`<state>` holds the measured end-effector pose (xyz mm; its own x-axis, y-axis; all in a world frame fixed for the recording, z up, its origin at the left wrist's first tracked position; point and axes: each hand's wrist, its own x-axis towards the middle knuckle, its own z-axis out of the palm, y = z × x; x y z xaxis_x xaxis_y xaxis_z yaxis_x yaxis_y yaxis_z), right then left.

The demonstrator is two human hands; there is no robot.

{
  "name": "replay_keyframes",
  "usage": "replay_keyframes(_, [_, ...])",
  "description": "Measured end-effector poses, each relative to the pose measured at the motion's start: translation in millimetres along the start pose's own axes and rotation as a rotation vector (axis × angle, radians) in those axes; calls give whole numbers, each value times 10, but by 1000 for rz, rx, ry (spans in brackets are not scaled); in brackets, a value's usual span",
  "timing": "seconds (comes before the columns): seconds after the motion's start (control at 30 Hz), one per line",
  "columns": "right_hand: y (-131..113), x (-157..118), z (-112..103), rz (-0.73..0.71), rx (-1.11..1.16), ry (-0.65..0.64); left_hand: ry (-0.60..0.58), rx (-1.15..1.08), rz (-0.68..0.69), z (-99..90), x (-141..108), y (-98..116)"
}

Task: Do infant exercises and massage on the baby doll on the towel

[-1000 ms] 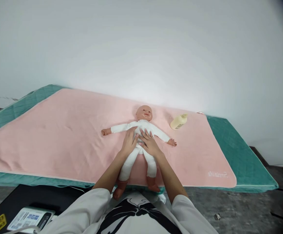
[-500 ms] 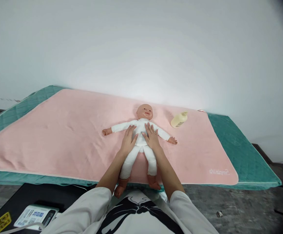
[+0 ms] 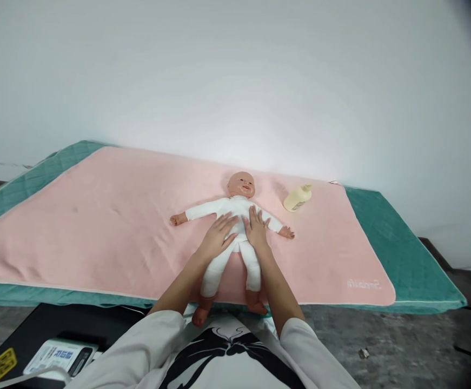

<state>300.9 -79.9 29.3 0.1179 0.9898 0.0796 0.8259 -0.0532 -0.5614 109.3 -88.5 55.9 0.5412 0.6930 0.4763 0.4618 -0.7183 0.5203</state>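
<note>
A baby doll (image 3: 239, 204) in a white cloth suit lies on its back, head toward the wall, arms spread wide and feet over the near edge. My left hand (image 3: 218, 236) rests flat on the left side of its torso, fingers stretched and angled toward the belly. On the right side of the chest lies my right hand (image 3: 256, 229), fingers extended toward the doll's shoulder. Neither hand grips anything. Beyond the doll's arm on the right, a pale yellow pump bottle (image 3: 297, 198) lies on its side.
The doll lies on a pink mat (image 3: 130, 216) spread over a green quilted pad (image 3: 401, 254). A white wall (image 3: 235, 81) stands behind. At the lower left, a white device (image 3: 59, 356) with a cable sits on a black surface (image 3: 85, 321).
My left hand has turned inward and its fingers have slid right toward the belly's middle. My right hand has shifted slightly to the right. Doll and bottle stay in place.
</note>
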Motion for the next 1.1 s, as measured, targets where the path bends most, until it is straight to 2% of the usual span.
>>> replay_keyframes(0.1, [74,10,-2,-45,9,12,-193,3,148,-58,35,53])
replay_keyframes(0.2, [160,14,6,-104,18,37,-352,-13,221,-91,83,61])
replay_keyframes(0.33, [210,8,35,-114,46,74,-420,1,223,-64,151,12])
replay_keyframes(0.53, [201,-20,60,-111,127,121,-327,75,145,61,210,-54])
replay_keyframes(0.77, [182,-17,41,-90,124,106,-202,225,-59,228,363,-165])
replay_keyframes(0.87, [176,-12,42,-94,118,99,-151,240,-107,273,412,-201])
replay_keyframes(1.1, [153,-17,46,-90,91,102,14,266,-243,355,377,-241])
